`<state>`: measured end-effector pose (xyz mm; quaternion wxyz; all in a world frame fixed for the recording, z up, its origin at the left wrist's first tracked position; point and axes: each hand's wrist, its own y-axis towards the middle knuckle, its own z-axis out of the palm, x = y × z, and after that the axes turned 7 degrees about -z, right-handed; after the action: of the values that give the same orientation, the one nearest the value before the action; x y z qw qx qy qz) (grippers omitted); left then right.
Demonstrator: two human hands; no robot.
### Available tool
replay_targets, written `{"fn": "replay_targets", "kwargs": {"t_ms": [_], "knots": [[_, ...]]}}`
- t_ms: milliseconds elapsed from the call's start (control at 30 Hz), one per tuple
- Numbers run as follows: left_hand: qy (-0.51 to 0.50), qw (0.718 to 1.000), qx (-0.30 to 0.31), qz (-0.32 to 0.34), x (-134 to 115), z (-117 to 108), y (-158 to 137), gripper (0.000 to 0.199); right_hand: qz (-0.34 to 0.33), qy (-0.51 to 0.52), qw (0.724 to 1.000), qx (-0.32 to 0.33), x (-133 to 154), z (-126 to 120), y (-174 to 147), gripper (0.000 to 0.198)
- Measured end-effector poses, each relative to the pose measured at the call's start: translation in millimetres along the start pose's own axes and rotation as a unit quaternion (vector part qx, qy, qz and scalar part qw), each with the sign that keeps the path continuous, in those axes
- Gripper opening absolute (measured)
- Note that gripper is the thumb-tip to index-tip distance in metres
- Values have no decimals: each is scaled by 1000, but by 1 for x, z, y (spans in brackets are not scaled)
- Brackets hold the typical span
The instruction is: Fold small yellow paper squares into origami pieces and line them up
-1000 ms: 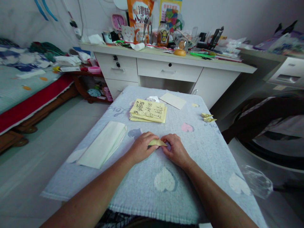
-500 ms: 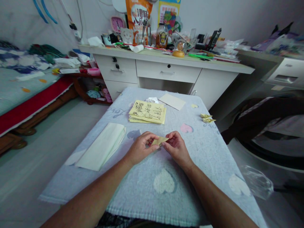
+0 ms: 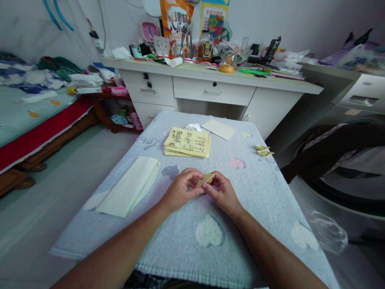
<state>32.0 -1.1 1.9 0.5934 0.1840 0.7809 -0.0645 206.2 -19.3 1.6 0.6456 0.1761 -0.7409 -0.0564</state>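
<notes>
Yellow paper, folded into a small piece [image 3: 205,180], sits between the person's 2 hands at the middle of the table. The left hand [image 3: 184,187] holds its left side, thumb in front and fingers curled behind; the right hand [image 3: 222,192] grips its right end, with the thumb on the near face. Both grips are narrow, closed on the paper. Whether the paper touches the pale blue cloth [image 3: 255,204] beneath cannot be told.

Beyond the hands lies a stack of yellow sheets [image 3: 192,141] with black handwriting on top. Just behind it are a crumpled white wad [image 3: 193,127] and a flat pale card [image 3: 218,129]. To the left, well apart from the hands, a long folded white sheet [image 3: 129,188] lies at a slant. Near the right edge, 2 folded yellow shapes [image 3: 263,150] lie side by side.

Past the table stands a white desk [image 3: 231,89], crowded on top, with a jar [image 3: 206,48] and an orange bag [image 3: 173,26] near the wall.
</notes>
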Motion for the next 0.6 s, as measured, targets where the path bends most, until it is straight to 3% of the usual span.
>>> {"fn": "replay_targets", "kwargs": {"t_ms": [600], "knots": [[-114,990,37,-67,0,1,1,30,-3,39,999,-7,1,0,-1,17]]}}
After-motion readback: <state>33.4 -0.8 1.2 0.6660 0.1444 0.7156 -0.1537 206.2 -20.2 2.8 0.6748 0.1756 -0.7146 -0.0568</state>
